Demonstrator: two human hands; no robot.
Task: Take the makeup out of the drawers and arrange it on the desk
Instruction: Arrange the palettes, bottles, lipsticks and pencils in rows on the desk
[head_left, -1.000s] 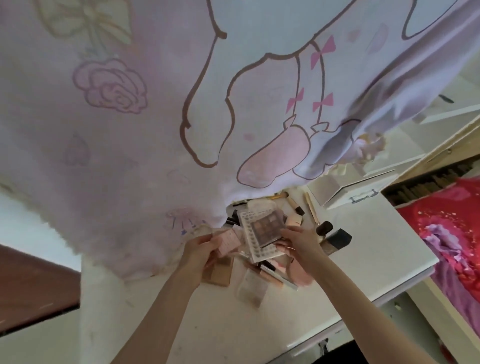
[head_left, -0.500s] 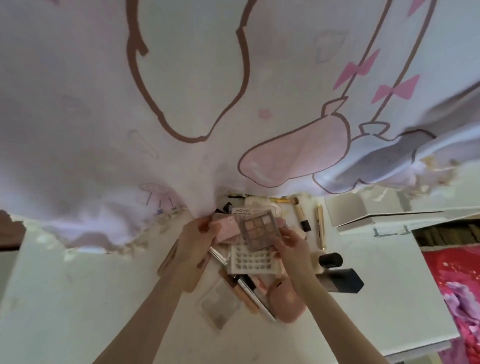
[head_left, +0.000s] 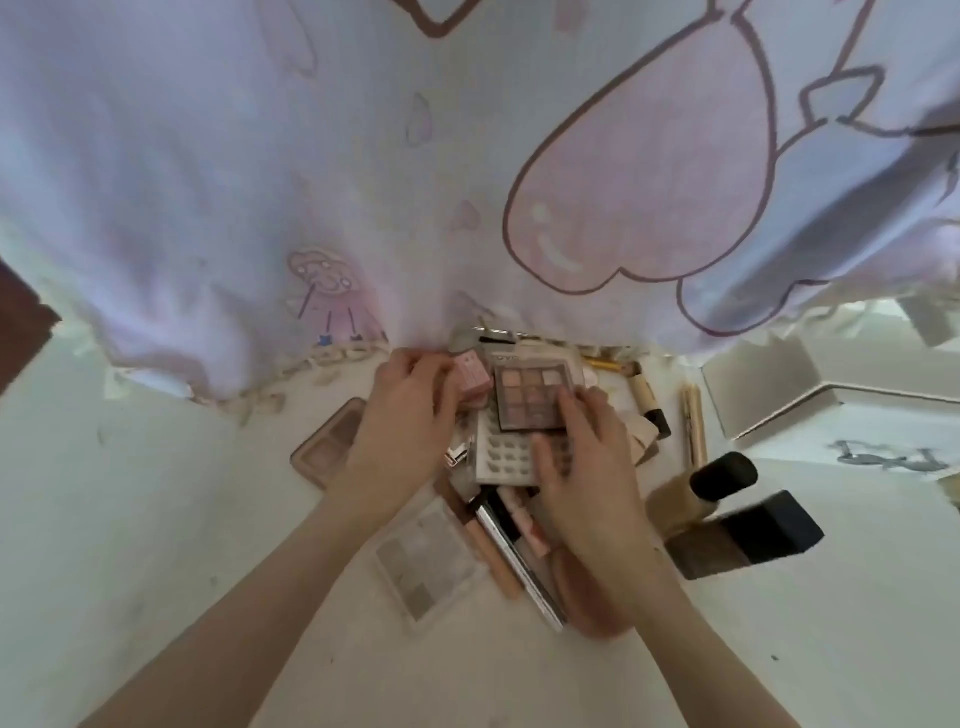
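A heap of makeup lies on the white desk. My left hand grips a small pink box at the heap's far left. My right hand holds a brown eyeshadow palette, fingers on its right edge, over a white false-lash tray. Beside them lie a tan palette, a clear grey palette, a silver pencil, a pink puff and two foundation bottles with black caps.
A lilac cartoon-print curtain hangs over the desk's far side and covers the heap's far end. A gold tube and a capped stick lie to the right. White boxes stand at the far right.
The view has swung down and closer to the heap. My right hand has lowered the eyeshadow palette onto the lash tray. My left hand stays on the pink box.
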